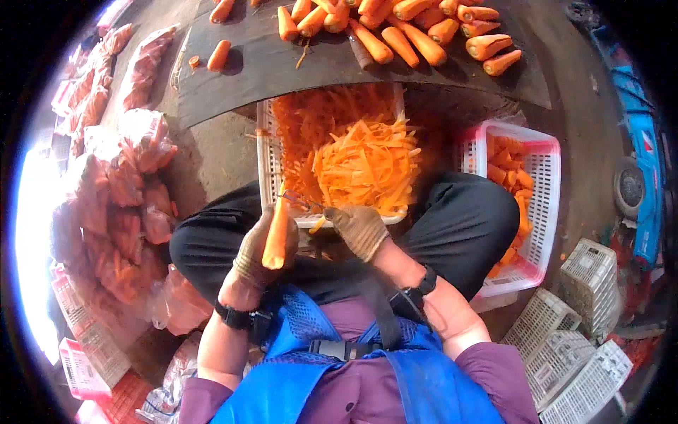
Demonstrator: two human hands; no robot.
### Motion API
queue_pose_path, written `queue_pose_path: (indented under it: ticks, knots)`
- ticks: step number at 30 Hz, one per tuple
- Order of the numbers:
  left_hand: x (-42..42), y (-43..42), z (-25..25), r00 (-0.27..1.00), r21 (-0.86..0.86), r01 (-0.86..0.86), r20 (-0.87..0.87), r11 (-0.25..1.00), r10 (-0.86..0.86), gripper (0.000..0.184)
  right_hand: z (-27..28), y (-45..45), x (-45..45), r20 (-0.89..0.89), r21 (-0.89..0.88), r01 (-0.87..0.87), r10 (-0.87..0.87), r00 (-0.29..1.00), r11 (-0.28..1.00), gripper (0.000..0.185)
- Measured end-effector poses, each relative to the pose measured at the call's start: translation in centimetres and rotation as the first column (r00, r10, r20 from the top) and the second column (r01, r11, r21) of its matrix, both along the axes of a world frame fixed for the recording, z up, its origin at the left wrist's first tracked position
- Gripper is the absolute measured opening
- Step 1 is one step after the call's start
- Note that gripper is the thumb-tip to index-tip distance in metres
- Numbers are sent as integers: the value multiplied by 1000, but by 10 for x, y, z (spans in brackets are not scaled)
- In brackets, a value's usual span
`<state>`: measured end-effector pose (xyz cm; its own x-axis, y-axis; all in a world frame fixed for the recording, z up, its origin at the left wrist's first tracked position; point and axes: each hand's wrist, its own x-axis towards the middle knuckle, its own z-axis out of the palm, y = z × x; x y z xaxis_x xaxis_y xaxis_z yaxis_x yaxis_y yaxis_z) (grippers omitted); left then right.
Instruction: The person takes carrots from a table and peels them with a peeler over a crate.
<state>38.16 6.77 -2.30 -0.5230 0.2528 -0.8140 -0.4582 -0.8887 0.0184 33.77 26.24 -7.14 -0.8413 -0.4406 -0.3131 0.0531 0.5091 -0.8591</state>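
Observation:
My left hand point(258, 247), in a tan glove, is closed around an orange carrot point(277, 237) held upright. The gloved right hand point(358, 230) grips the handle of a thin metal peeler point(300, 202), whose head is at the carrot's top end. Just beyond both hands stands a white basket point(265, 159) heaped with orange carrot peelings point(367, 166). Whole carrots point(401, 46) lie in a group on the dark board point(261, 78) above the basket.
A pink and white basket point(547, 191) of carrots stands to the right. Bags of carrots point(120, 205) line the left. Several empty crates point(558, 360) are at the lower right. A blue vehicle point(646, 155) stands at the far right.

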Motion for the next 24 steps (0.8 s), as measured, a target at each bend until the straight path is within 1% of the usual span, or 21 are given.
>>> queue_pose_path:
  ticks: [3, 4, 7, 8, 9, 11, 12, 13, 15, 16, 18, 19, 21, 22, 24]
  knots:
    - [-10, -2, -15, 956, -196, 178, -197, 964, -216, 37, 7, 1, 2, 20, -37, -31, 32, 999, 999, 59]
    - [-16, -1, -16, 970, -206, 161, -147, 965, -193, 37, 8, 1, 2, 28, -49, -39, 41, 999, 998, 58]
    - [-35, 7, -16, 993, -240, 116, 5, 964, -118, 38, 8, -3, 7, 1, -174, -86, 88, 996, 981, 56]
    - [-36, 3, -27, 993, -199, 93, -56, 976, -106, 39, -2, -3, 10, -80, -133, -134, 124, 989, 982, 53]
    - [-34, 0, -35, 990, -251, 111, -53, 962, -128, 39, -21, -4, 16, -158, -89, -179, 163, 974, 980, 49]
    - [-39, 4, -27, 985, -354, 142, -41, 924, -167, 38, -23, -3, 15, -238, -55, -228, 209, 949, 972, 42]
    - [-40, 4, -27, 983, -319, 148, -56, 936, -175, 39, -24, -1, 15, -242, -71, -236, 213, 947, 969, 38]
    - [-45, 11, -17, 993, -317, 104, -21, 943, -116, 38, -20, -1, 14, -247, -87, -244, 217, 944, 966, 34]
    - [-56, 30, 11, 999, -319, 16, 51, 948, 1, 38, -17, -2, 12, 27, -159, -175, 181, 983, 972, 31]
    - [-50, 21, 0, 997, -302, 68, -23, 951, -79, 38, -15, -2, 11, 165, -186, -131, 162, 973, 974, 30]
    - [-28, -5, -31, 955, -278, 182, -177, 943, -236, 39, 0, -4, 10, 65, -167, -142, 155, 986, 976, 35]
    - [-26, -1, -26, 975, -254, 149, -126, 956, -185, 36, 5, -4, 9, 14, -154, -145, 148, 989, 977, 38]
    - [-16, 5, -6, 996, -217, 83, -8, 973, -87, 32, -13, -7, 15, -251, -43, -228, 210, 945, 973, 41]
    - [-9, 2, -3, 976, -248, 168, -92, 954, -196, 33, -19, -8, 18, -373, 17, -256, 244, 895, 966, 43]
    - [4, 3, 12, 947, -318, 282, -61, 905, -316, 34, -4, -6, 7, -214, 90, -225, 239, 947, 970, 37]
